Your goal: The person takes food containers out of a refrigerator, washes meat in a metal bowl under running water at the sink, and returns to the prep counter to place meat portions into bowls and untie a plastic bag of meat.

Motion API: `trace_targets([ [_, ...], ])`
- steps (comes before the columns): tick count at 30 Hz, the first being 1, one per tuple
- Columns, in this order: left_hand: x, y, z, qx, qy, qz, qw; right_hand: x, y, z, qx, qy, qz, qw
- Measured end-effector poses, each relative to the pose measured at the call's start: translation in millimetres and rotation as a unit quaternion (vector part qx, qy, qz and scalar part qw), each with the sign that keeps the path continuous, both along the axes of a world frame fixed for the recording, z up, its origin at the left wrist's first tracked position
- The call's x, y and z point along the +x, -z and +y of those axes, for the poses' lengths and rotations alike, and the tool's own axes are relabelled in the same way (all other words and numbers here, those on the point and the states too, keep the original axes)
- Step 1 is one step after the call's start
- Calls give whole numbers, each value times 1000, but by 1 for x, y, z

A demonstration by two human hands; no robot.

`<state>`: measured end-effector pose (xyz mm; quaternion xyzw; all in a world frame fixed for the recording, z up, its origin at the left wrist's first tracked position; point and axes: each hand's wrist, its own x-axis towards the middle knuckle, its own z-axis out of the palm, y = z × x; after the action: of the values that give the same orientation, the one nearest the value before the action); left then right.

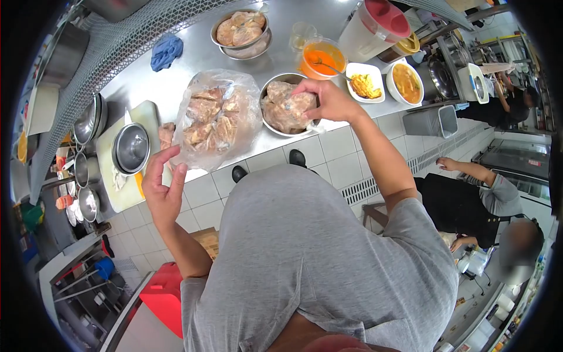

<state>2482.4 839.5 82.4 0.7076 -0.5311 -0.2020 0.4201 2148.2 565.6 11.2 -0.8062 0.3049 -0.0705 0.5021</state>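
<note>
My right hand (329, 101) is over a metal bowl (265, 119) on the steel counter, its thumb and fingers closed on a clear plastic bag of raw meat (286, 111) that sits in the bowl. My left hand (163, 185) is held in the air near the counter's front edge, fingers apart and nothing in it. Close to it lies a large clear plastic bag (243, 126) with several chunks of raw meat in it. A loose piece of meat (167, 135) shows at that bag's left side.
Left is a cutting board (107, 149) with a dark-looking metal bowl (132, 146) on it. Behind are a blue cloth (166, 51) and a bowl of bagged meat (239, 30). Rightward stand orange sauce (328, 57), a white dish (355, 73) and a soup bowl (406, 83). Two other people are at the right.
</note>
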Motion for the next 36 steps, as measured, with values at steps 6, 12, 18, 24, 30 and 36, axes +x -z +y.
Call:
trace_targets([
  [6,2,2,-3,0,4,-3,1000,7,6,-26,48,-124,-9,991],
  [12,-1,0,-8,4,6,-11,1000,23,-30,-35,50,-114,43,991],
  [18,-1,-1,-7,-1,6,-25,1000,33,-7,-33,43,-206,135,968],
  [24,-1,-2,-5,-8,10,-28,1000,32,19,-30,-34,-202,114,972],
  [30,6,7,2,-19,-27,-82,996,21,3,-1,-182,-119,13,976],
  [36,13,20,0,37,-43,-54,997,26,16,13,-241,-21,12,970],
])
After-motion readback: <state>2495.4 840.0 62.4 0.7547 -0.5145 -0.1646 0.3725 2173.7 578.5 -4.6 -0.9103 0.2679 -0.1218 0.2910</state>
